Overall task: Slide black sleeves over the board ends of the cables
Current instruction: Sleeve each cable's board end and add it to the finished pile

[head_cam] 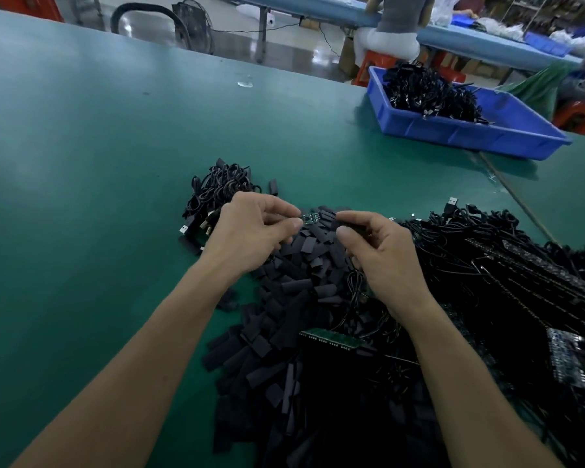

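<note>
green board (309, 219) is pinched in your left hand (250, 233). its long side points right, at the sleeve (349, 226) pinched in your right hand (380, 256), just beside it.

A factory assembly hall: a long green worktop (115, 146) carries heaps of cables (487, 265), sleeves (284, 332) and a blue bin (460, 130); far off, another person (399, 15) sits at a blue bench (318, 10).
</note>
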